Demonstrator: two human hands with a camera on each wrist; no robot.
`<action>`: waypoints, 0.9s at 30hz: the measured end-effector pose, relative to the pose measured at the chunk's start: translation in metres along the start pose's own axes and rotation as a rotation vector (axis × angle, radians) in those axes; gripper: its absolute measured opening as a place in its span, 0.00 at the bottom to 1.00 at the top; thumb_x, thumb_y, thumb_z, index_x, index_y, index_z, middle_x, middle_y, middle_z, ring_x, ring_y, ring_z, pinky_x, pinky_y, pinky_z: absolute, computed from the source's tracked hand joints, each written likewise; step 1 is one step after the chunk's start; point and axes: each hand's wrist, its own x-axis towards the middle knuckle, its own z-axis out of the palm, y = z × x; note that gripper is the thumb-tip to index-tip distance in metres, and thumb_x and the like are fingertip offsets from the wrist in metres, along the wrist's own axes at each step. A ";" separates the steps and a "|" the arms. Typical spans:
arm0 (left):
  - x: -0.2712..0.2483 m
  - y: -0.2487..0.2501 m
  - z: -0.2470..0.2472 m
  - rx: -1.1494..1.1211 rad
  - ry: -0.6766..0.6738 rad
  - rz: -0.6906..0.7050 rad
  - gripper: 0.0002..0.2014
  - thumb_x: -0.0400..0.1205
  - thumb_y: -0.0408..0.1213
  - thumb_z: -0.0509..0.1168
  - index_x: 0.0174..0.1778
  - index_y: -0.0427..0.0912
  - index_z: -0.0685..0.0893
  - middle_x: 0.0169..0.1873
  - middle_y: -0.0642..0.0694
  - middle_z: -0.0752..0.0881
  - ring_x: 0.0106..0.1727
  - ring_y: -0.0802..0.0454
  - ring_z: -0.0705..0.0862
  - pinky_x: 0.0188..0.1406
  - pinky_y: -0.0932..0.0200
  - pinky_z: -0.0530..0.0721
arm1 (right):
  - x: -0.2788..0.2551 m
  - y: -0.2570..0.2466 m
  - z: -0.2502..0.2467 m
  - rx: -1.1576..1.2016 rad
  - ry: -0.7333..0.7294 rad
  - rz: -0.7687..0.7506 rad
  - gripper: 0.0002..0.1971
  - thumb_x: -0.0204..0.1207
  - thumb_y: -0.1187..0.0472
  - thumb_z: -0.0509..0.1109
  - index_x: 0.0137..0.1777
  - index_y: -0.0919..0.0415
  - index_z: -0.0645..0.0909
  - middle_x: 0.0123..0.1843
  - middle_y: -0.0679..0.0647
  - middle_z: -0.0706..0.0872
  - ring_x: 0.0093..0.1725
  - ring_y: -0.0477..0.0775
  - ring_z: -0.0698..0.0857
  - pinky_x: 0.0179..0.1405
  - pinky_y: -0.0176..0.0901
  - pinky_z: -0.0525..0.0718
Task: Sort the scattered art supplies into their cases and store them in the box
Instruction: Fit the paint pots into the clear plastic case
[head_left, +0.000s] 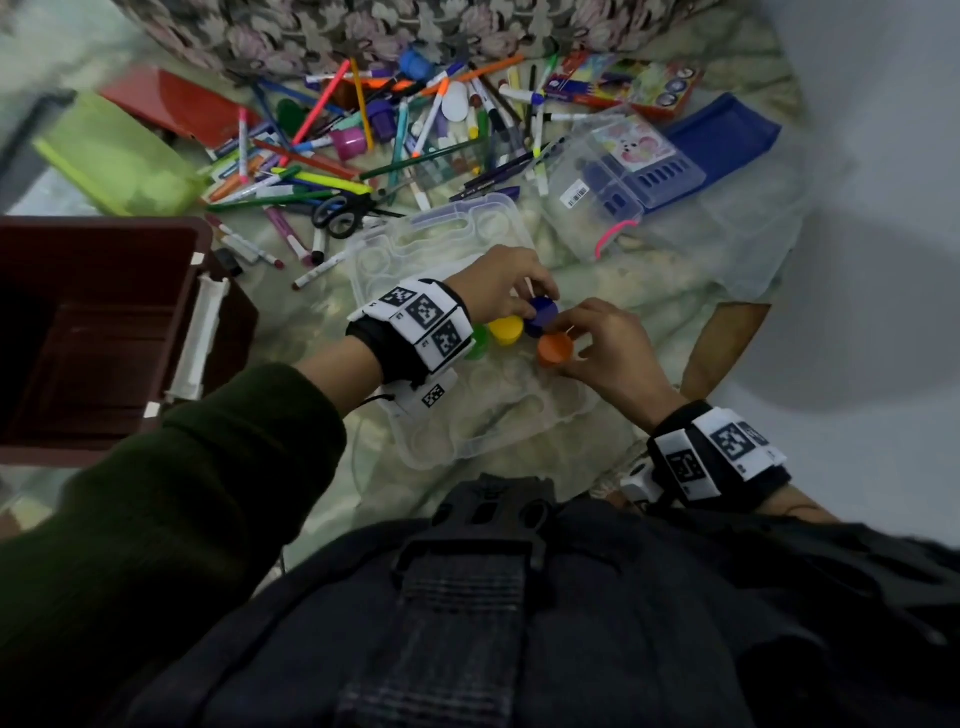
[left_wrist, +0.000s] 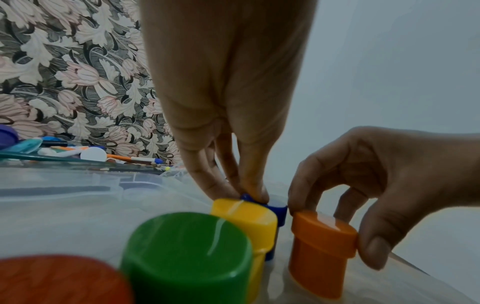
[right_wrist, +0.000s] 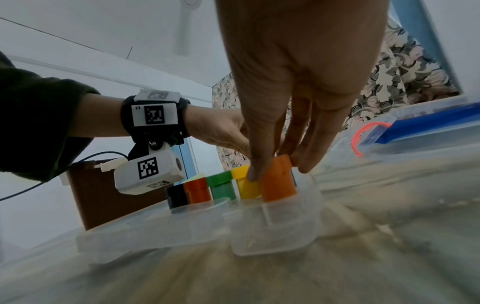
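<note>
An open clear plastic case (head_left: 467, 431) lies in front of me with small paint pots standing in its wells. My left hand (head_left: 535, 301) pinches the lid of a blue pot (head_left: 541, 316) from above with its fingertips (left_wrist: 249, 191). Beside it, my right hand (head_left: 571, 345) grips an orange pot (head_left: 555, 349) by its cap, thumb (left_wrist: 374, 246) on one side. The orange pot (right_wrist: 278, 181) stands upright at the case's near corner. Yellow (left_wrist: 246, 218), green (left_wrist: 187, 257), red (right_wrist: 197, 190) and black (right_wrist: 176, 195) pots stand in a row.
A dark brown box (head_left: 104, 332) stands open at the left. Markers, pencils and scissors (head_left: 337, 213) lie piled at the back. A green pouch (head_left: 114, 156), a red case (head_left: 176, 104) and a clear case with a blue tray (head_left: 618, 176) surround the pile.
</note>
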 end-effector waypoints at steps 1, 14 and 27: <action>-0.001 0.000 0.000 -0.015 0.003 -0.005 0.17 0.75 0.26 0.70 0.61 0.34 0.83 0.58 0.33 0.81 0.55 0.40 0.85 0.55 0.54 0.81 | 0.000 0.001 -0.001 0.007 -0.003 0.002 0.18 0.65 0.65 0.79 0.55 0.65 0.85 0.51 0.64 0.84 0.49 0.61 0.84 0.47 0.56 0.81; -0.001 -0.015 -0.019 -0.129 0.107 -0.019 0.12 0.82 0.30 0.62 0.60 0.35 0.84 0.56 0.39 0.87 0.49 0.58 0.79 0.47 0.75 0.74 | 0.031 -0.003 -0.018 0.179 0.092 -0.014 0.10 0.72 0.66 0.73 0.54 0.63 0.87 0.51 0.58 0.89 0.45 0.52 0.87 0.45 0.31 0.76; 0.005 -0.078 -0.073 -0.186 0.515 -0.285 0.11 0.80 0.26 0.63 0.56 0.32 0.85 0.54 0.35 0.86 0.55 0.42 0.85 0.51 0.66 0.78 | 0.161 -0.039 -0.031 0.216 -0.035 -0.147 0.16 0.79 0.69 0.65 0.66 0.67 0.80 0.62 0.62 0.85 0.61 0.57 0.83 0.53 0.24 0.72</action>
